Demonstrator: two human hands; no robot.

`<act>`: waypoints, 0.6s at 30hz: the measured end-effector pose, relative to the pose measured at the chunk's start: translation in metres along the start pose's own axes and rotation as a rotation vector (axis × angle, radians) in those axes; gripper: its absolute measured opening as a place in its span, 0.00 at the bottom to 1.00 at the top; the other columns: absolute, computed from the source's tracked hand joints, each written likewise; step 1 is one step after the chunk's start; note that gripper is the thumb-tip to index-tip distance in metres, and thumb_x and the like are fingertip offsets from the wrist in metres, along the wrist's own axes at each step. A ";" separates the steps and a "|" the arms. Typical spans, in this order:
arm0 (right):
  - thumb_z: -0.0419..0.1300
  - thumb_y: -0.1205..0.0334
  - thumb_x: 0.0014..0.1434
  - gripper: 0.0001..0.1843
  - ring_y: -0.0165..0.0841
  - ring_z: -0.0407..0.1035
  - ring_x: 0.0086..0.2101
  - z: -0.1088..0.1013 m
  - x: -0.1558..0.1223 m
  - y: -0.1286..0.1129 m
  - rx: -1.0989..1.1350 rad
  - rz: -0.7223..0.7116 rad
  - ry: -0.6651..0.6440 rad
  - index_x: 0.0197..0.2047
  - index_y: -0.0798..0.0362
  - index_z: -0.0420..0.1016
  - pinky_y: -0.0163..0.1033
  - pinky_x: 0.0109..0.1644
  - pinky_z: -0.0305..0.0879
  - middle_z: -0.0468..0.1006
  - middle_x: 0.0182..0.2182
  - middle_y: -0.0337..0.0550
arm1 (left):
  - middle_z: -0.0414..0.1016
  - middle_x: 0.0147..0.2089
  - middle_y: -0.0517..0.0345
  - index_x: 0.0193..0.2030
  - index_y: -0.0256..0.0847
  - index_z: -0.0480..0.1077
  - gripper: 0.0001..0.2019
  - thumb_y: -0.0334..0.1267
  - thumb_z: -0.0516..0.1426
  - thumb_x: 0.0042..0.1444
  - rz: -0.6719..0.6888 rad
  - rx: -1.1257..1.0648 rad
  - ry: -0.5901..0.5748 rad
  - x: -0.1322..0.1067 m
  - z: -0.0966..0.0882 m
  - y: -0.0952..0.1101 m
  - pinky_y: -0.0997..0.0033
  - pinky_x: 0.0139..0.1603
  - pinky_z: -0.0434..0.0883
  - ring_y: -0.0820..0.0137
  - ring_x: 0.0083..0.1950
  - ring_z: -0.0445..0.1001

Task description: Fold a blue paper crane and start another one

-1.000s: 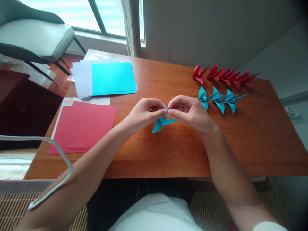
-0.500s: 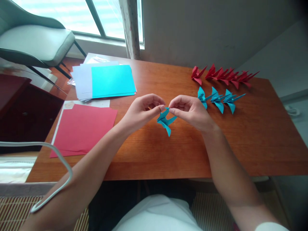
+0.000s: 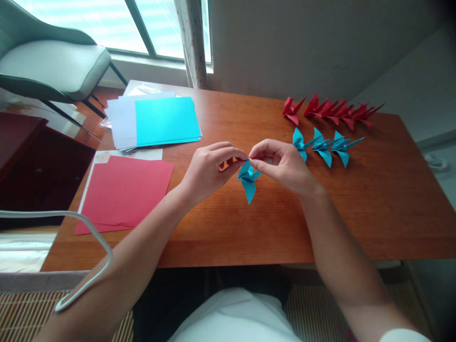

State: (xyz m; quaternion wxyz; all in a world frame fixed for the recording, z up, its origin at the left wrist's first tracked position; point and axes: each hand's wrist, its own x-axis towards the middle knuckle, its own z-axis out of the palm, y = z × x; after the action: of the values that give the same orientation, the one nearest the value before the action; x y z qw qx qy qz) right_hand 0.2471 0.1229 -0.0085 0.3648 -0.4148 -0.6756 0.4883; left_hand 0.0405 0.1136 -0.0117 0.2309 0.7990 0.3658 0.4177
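Note:
A small blue folded paper crane [image 3: 248,180] hangs between both my hands above the middle of the wooden table [image 3: 249,228]. My left hand [image 3: 210,168] pinches its upper left part with thumb and forefinger. My right hand [image 3: 283,164] pinches the upper right part the same way. The crane's pointed lower end aims down at the table. Both hands are closed on the paper.
Three finished blue cranes [image 3: 326,145] lie in a row to the right, with several red cranes [image 3: 333,111] behind them. Red paper sheets [image 3: 124,192] lie at the left, blue and pale sheets [image 3: 156,121] behind them. A chair [image 3: 53,61] stands by the window; a white cable [image 3: 81,280] loops near.
The crane has turned in my fingers: its long point, which stuck out to the lower left, now hangs straight down. Both hands stayed in nearly the same place.

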 end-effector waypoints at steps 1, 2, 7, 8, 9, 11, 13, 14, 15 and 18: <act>0.68 0.53 0.57 0.10 0.33 0.73 0.34 0.000 0.000 0.000 -0.009 -0.009 0.007 0.36 0.49 0.76 0.40 0.39 0.73 0.78 0.33 0.39 | 0.77 0.33 0.56 0.37 0.38 0.78 0.07 0.31 0.57 0.63 0.002 0.006 0.003 0.000 0.000 0.000 0.76 0.32 0.68 0.75 0.30 0.71; 0.68 0.53 0.57 0.10 0.33 0.73 0.34 0.000 0.000 0.000 -0.017 -0.018 0.013 0.36 0.49 0.76 0.40 0.39 0.73 0.78 0.33 0.40 | 0.77 0.33 0.56 0.37 0.38 0.78 0.07 0.31 0.57 0.63 0.002 0.012 0.006 -0.001 0.001 -0.001 0.76 0.32 0.68 0.75 0.30 0.71; 0.68 0.51 0.57 0.10 0.34 0.73 0.34 0.002 0.000 0.001 -0.055 -0.044 0.046 0.36 0.48 0.76 0.41 0.39 0.73 0.78 0.33 0.40 | 0.78 0.32 0.57 0.37 0.40 0.78 0.08 0.34 0.57 0.63 -0.015 0.077 0.021 -0.002 0.002 -0.003 0.76 0.31 0.67 0.75 0.29 0.71; 0.68 0.52 0.57 0.10 0.34 0.73 0.34 0.002 0.000 0.001 -0.065 -0.051 0.053 0.36 0.48 0.76 0.41 0.39 0.73 0.78 0.33 0.40 | 0.78 0.32 0.57 0.37 0.40 0.78 0.08 0.34 0.57 0.64 -0.020 0.090 0.021 -0.002 0.002 -0.003 0.76 0.31 0.66 0.75 0.29 0.71; 0.68 0.52 0.57 0.10 0.34 0.73 0.35 0.002 0.000 0.001 -0.074 -0.058 0.058 0.36 0.48 0.76 0.41 0.39 0.73 0.78 0.33 0.40 | 0.78 0.32 0.57 0.37 0.40 0.78 0.08 0.35 0.57 0.64 -0.023 0.099 0.020 -0.003 0.002 -0.003 0.76 0.30 0.66 0.75 0.29 0.71; 0.67 0.54 0.57 0.09 0.34 0.73 0.35 0.002 0.000 0.001 -0.081 -0.075 0.065 0.37 0.48 0.76 0.41 0.39 0.73 0.78 0.34 0.40 | 0.79 0.32 0.57 0.37 0.40 0.79 0.08 0.35 0.57 0.64 -0.027 0.107 0.019 -0.003 0.003 -0.003 0.76 0.30 0.66 0.75 0.29 0.71; 0.67 0.56 0.58 0.07 0.34 0.73 0.35 0.003 0.000 0.002 -0.082 -0.088 0.068 0.37 0.49 0.76 0.41 0.39 0.72 0.78 0.34 0.40 | 0.78 0.32 0.57 0.37 0.40 0.78 0.08 0.34 0.57 0.63 -0.031 0.107 0.022 -0.003 0.003 -0.003 0.75 0.30 0.65 0.75 0.29 0.71; 0.67 0.57 0.58 0.06 0.34 0.73 0.35 0.003 0.000 0.002 -0.083 -0.092 0.070 0.37 0.49 0.76 0.40 0.39 0.72 0.78 0.34 0.40 | 0.78 0.32 0.57 0.37 0.40 0.78 0.08 0.34 0.57 0.63 -0.034 0.105 0.024 -0.003 0.003 -0.003 0.75 0.30 0.65 0.75 0.29 0.71; 0.67 0.58 0.58 0.06 0.34 0.73 0.35 0.003 -0.001 0.002 -0.087 -0.093 0.072 0.37 0.48 0.76 0.41 0.39 0.72 0.78 0.34 0.40 | 0.78 0.32 0.57 0.37 0.39 0.78 0.08 0.33 0.57 0.63 -0.038 0.102 0.026 -0.003 0.004 -0.003 0.75 0.30 0.66 0.75 0.29 0.71; 0.67 0.58 0.58 0.06 0.35 0.73 0.36 0.003 -0.001 0.001 -0.112 -0.082 0.073 0.37 0.48 0.76 0.41 0.40 0.72 0.79 0.34 0.40 | 0.78 0.31 0.58 0.36 0.39 0.78 0.07 0.32 0.57 0.61 -0.059 0.090 0.024 -0.003 0.004 -0.002 0.75 0.31 0.66 0.75 0.29 0.71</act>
State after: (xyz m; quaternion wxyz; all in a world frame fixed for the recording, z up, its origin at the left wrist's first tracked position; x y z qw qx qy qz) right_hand 0.2446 0.1210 -0.0102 0.3852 -0.4241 -0.7044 0.4190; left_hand 0.0416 0.1122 -0.0169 0.2024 0.7925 0.4104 0.4033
